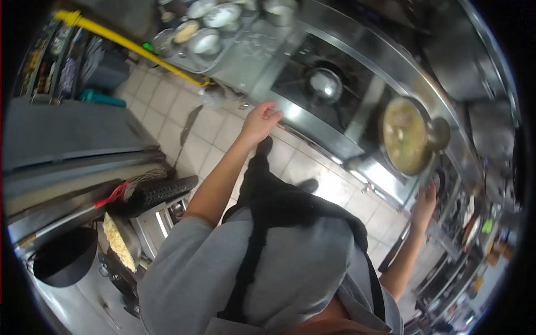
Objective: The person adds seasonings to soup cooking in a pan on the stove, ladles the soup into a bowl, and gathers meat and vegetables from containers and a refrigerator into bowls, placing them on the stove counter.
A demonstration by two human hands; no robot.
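Note:
My left hand [261, 123] is held just off the front edge of the stove [312, 120], with loosely bent fingers, a gap beside the thumb and nothing visible between them. Below and to the right of a pan [405, 137] of yellowish food with green bits is my right hand [425, 202], blurred by motion. A dark long handle [392, 254] shows beside my right wrist; whether the fingers grip it is unclear. Against the pan's right side sits a round metal bowl or ladle [438, 134]. A shiny domed metal piece [324, 84] rests on the left burner.
Several small bowls stand on a tray [223, 56] at the top. A yellow pipe [128, 44] runs along the upper left. At lower left are a black pot [66, 257], a pan of pale food [118, 243] and a whisk [148, 176]. Floor tiles [204, 125] lie below.

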